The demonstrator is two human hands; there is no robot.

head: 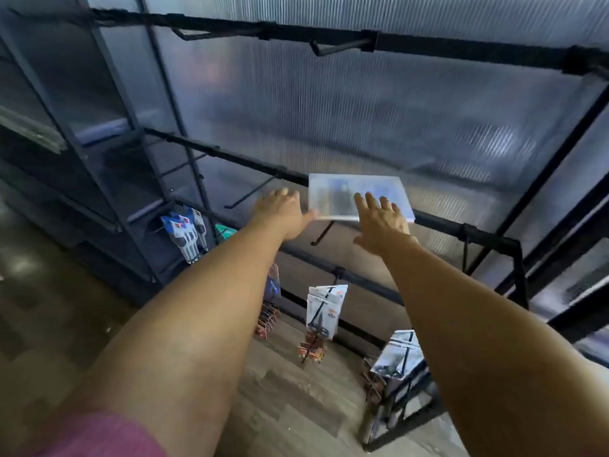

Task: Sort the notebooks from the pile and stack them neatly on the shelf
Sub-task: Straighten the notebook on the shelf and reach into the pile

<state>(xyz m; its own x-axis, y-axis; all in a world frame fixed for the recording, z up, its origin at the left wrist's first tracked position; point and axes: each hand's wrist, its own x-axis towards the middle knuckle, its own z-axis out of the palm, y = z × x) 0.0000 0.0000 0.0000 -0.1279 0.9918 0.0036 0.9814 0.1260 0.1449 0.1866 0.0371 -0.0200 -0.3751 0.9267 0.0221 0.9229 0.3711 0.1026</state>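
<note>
Notebook: one pale, clear-wrapped notebook (359, 197) lies flat and high against the ribbed translucent back panel (362, 110), its near edge level with the black crossbar (461, 230) of the display rack.
Support: what carries it from below is hidden; I cannot tell whether it rests on a shelf, on hooks, or only in the hands.
Left hand: the left hand (285, 214) reaches to the notebook's near left corner, thumb touching that corner, the other fingers extended beside it; it looks relaxed, not clasped round anything.
Right hand: the right hand (382, 221) lies palm down on the near right part of the cover, fingers (370, 201) straight and spread, pressing or steadying, not curled.
Done so far: judging from this view, one notebook is at or very near its place, being squared up.
Left to do: no stack is visible under or beside it, and no pile of notebooks shows anywhere in view, so the bulk of the sorting appears to lie ahead.
Surroundings: carded scissors packs (323, 310) and other small hanging packets (186, 234) hang on lower hooks; a dark metal shelving unit (99, 133) stands at the left; wood-look floor (290, 407) below.
</note>
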